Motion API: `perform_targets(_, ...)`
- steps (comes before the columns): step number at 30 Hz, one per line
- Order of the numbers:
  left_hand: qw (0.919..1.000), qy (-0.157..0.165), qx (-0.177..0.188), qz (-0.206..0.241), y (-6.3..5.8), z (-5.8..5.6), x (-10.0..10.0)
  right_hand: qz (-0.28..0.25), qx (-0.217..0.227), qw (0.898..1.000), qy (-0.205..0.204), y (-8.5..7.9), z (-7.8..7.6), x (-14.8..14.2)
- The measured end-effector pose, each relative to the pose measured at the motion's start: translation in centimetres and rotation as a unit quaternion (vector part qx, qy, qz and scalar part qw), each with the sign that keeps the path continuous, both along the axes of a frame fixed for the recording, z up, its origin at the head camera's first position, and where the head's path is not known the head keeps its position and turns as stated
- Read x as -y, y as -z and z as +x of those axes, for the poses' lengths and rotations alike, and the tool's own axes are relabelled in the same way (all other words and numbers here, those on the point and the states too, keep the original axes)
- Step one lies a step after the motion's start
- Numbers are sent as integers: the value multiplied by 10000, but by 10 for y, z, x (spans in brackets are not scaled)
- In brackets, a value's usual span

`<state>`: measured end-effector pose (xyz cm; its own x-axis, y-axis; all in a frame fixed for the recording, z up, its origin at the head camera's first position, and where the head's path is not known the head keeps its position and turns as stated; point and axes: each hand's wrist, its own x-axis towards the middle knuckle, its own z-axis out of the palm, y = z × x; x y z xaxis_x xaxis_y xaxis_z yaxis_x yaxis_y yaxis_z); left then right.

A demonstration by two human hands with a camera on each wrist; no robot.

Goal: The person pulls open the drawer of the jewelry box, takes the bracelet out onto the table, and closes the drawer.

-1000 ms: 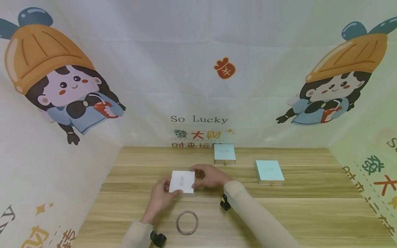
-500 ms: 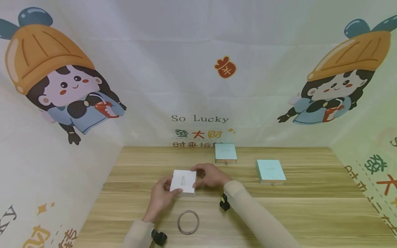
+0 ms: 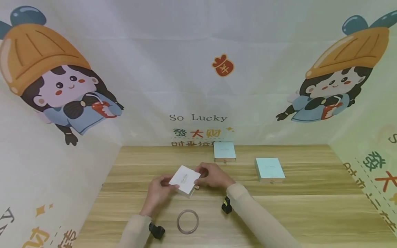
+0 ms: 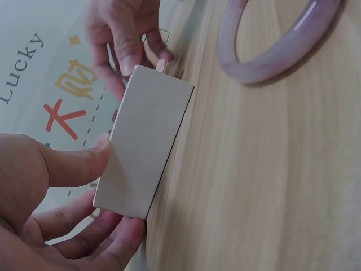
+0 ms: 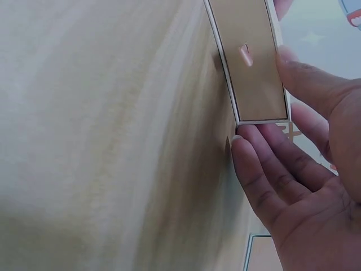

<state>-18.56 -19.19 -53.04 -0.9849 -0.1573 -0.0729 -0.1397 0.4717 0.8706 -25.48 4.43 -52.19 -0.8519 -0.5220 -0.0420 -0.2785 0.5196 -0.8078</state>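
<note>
A small white drawer-style gift box (image 3: pixel 184 179) with faint lettering on its lid is held between both hands, turned at an angle in the head view. My left hand (image 3: pixel 157 193) grips its left corner, thumb at the lid edge and fingers under the far end, as the left wrist view shows. On the opposite side my right hand (image 3: pixel 214 175) pinches a corner with thumb above and fingers below. The tan drawer front (image 5: pixel 256 84) carries a short pink ribbon tab (image 5: pixel 246 55) and faces the right wrist camera. A pale purple bangle (image 3: pixel 178 221) lies on the table nearer the body.
Two pale mint gift boxes rest on the wooden table (image 3: pixel 310 179): one box (image 3: pixel 224 151) by the back wall, another box (image 3: pixel 270 168) further right. A printed cloth backdrop (image 3: pixel 149 69) rises behind and along both sides.
The white box has turned clockwise in the hands and its ribbon tab has come into sight at the right. Both hands shifted slightly with it; the bangle and mint boxes stayed put.
</note>
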Motion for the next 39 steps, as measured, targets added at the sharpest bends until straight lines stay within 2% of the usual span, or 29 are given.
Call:
perform_targets(6,9999,-21,62,144,0,-7,6,-129,-272,9993,201,6,12,-3)
perform_targets(13,9991,-53,316,293,1,-14,8,-327,-336,9978,474,11,28,-2)
perform_targets(20,9977,43,417,524,2,-22,13,-347,-416,9963,661,14,44,6)
perform_targets(31,9970,288,437,564,4,-34,18,-448,-374,9926,1061,20,63,21)
perform_targets(39,9973,328,397,519,5,-34,18,-568,-141,9922,1098,18,67,21)
